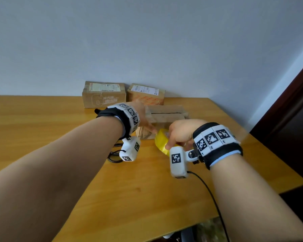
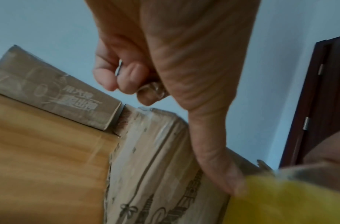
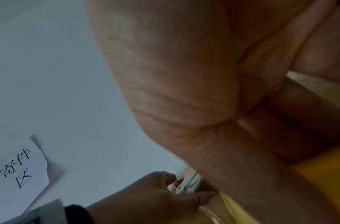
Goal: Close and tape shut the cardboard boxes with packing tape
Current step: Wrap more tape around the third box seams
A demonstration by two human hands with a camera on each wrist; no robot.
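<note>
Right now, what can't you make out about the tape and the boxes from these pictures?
- Loose end of the yellow tape roll: head view, hidden by the right hand.
- Left hand contact with the tape: left wrist view, thumb tip blurred.
- Nearest cardboard box seam: no tape discernible, too small.
- Shipping labels on the back boxes: text too small.
- Black object by the left wrist: mostly covered by the camera.

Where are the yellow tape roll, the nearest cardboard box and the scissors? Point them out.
yellow tape roll [image 1: 161,143]: head view, outer yellow band.
nearest cardboard box [image 1: 166,114]: head view, top flaps.
scissors [image 1: 113,158]: head view, black handle loop beneath left wrist camera.
</note>
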